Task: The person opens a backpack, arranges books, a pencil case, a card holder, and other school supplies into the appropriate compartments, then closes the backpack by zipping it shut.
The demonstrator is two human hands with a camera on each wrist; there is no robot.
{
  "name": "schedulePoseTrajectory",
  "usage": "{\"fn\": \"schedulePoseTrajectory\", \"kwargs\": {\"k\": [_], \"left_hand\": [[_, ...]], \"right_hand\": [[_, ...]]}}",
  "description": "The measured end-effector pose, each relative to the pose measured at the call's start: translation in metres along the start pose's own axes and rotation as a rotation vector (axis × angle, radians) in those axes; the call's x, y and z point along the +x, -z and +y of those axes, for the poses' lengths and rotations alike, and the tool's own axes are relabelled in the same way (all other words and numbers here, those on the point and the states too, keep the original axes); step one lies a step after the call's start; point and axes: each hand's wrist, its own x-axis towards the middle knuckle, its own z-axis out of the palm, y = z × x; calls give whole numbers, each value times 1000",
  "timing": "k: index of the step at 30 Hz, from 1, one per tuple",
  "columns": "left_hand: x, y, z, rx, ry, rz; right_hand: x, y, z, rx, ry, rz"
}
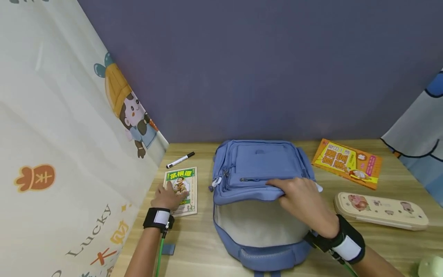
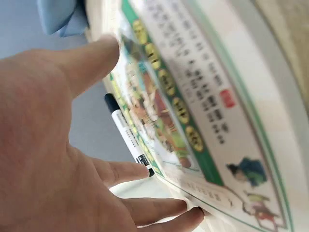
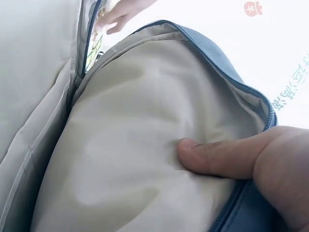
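Observation:
A blue backpack [image 1: 266, 161] lies on the table with its main compartment unzipped, showing a beige lining [image 3: 120, 125]. My right hand [image 1: 304, 200] pinches the edge of its front flap, the thumb [image 3: 217, 157] against the lining and the fingers on the outer side. To the left, my left hand [image 1: 167, 198] is spread over a book [image 1: 188, 181] with a green-titled, illustrated cover. In the left wrist view, the thumb [image 2: 96, 60] is at one side of the cover and the other fingertips are at the opposite edge.
Beyond the book lies a black-and-white marker [image 1: 180, 160]. Right of the backpack are an orange-yellow booklet [image 1: 346, 163] and a cream pencil case [image 1: 380, 211] with animal pictures. A pale green object [image 1: 430, 266] stands at the lower right corner. A printed curtain [image 1: 69, 134] borders the left side.

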Motion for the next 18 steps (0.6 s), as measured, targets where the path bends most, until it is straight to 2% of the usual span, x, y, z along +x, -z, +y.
{"fn": "schedulePoseTrajectory", "kwargs": {"k": [1,4,8,11,15,18], "left_hand": [[-2,-1,2,28,16,-15],[-3,-5,5,76,29,0],[6,-7,5,49,44,7],[14,-6,3,4,97,21],[22,0,4,-44,145,133],[26,5,5,-106,131,193]], "right_hand": [[0,-1,0,-1,-4,-1],[-2,-3,-1,-2,-6,5],[-4,-6,0,-1,0,24],[-4,-8,0,0,0,35],[-3,-8,0,1,-2,33],[-3,-8,1,-4,-1,34]]}}
